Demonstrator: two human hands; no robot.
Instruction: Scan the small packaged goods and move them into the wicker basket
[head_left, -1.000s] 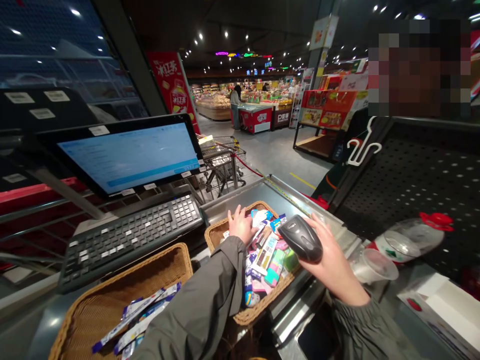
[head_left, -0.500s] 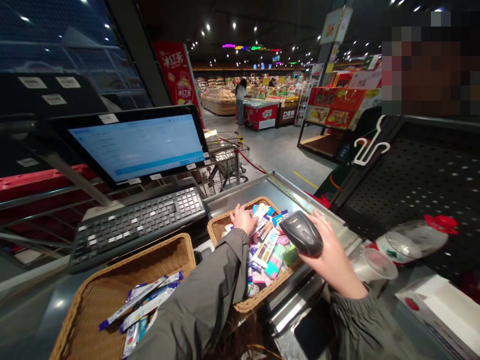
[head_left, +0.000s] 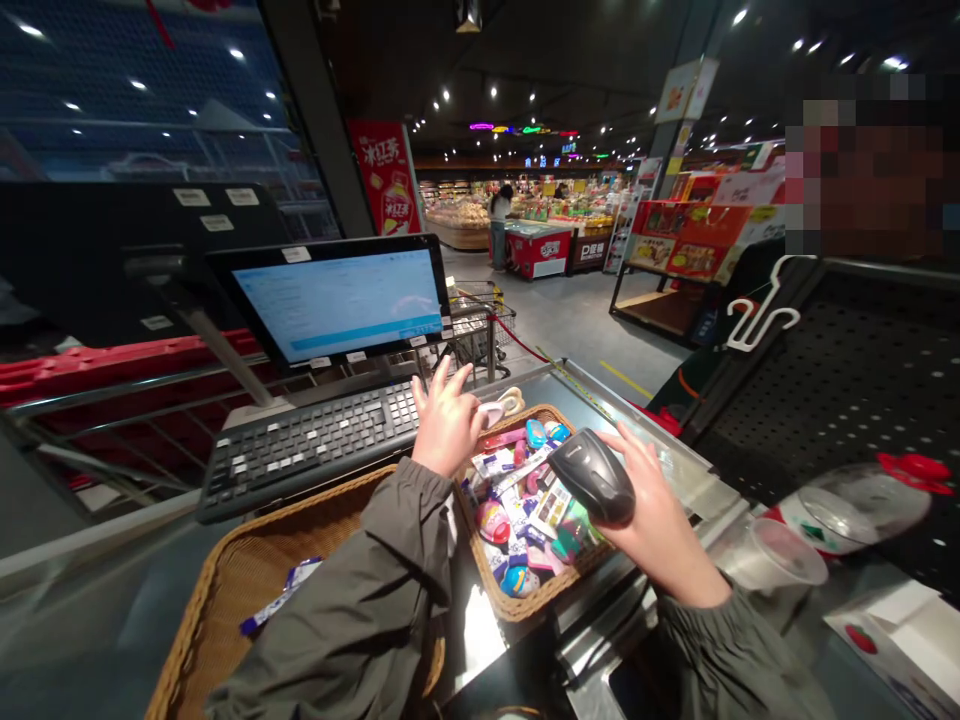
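My right hand (head_left: pixel 652 510) is wrapped round a black barcode scanner (head_left: pixel 592 478), above the right side of a wicker basket (head_left: pixel 517 606). Assorted small packets and round, brightly coloured sweets (head_left: pixel 495 522) fill that basket. My left hand (head_left: pixel 448 425) is open, its fingers spread, over the gap between the basket and the right end of a black keyboard (head_left: pixel 322 435). A small white, looped object (head_left: pixel 501 405) lies beside my left thumb at the basket's far rim; whether they touch I cannot tell. My left sleeve partly hides a second wicker basket (head_left: pixel 217 570) with slim blue-and-white packets (head_left: pixel 281 598).
A lit monitor (head_left: pixel 341 305) stands behind the keyboard. On the right are a clear plastic cup (head_left: pixel 780 555), a red-capped bottle (head_left: pixel 855 510) and a white box (head_left: pixel 900 630). A white hanger (head_left: pixel 757 315) hangs on a black perforated panel (head_left: pixel 862 370). Another person is at the upper right.
My left hand has come up out of the filled basket and moved left towards the keyboard, its fingers spreading. The scanner stays in my right hand. The view has shifted left.
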